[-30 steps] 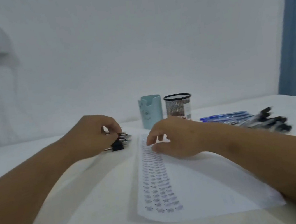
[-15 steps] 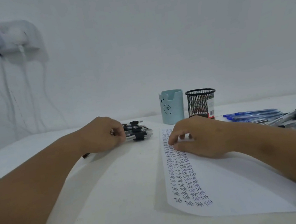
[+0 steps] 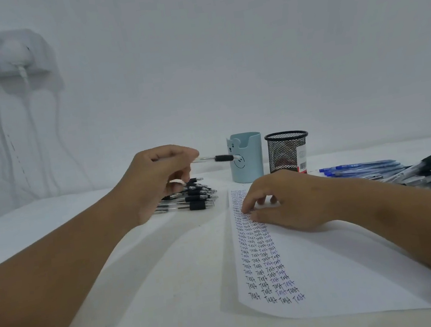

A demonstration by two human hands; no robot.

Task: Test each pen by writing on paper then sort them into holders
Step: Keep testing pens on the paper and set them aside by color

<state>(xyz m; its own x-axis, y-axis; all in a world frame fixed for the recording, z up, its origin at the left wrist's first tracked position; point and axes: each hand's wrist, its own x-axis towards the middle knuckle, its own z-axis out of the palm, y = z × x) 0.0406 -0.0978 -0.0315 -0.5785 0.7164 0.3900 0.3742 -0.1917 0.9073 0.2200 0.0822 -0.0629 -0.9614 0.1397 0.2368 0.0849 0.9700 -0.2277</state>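
The left hand [image 3: 160, 177] is holding 1 clear pen with a black grip [image 3: 218, 158] above the pile of black-grip pens [image 3: 191, 198] on the white worktop [image 3: 149, 295]. The right hand [image 3: 288, 201], fingers loosely bent, is pressing the white paper sheet [image 3: 333, 279]. Far behind are standing a light blue holder [image 3: 248, 164] and a black mesh holder [image 3: 286, 151].

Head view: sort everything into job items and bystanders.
Job: left hand holding pen; right hand on paper; black pens; blue pens; teal holder; mesh holder.
Bystanders: wall socket, cables.
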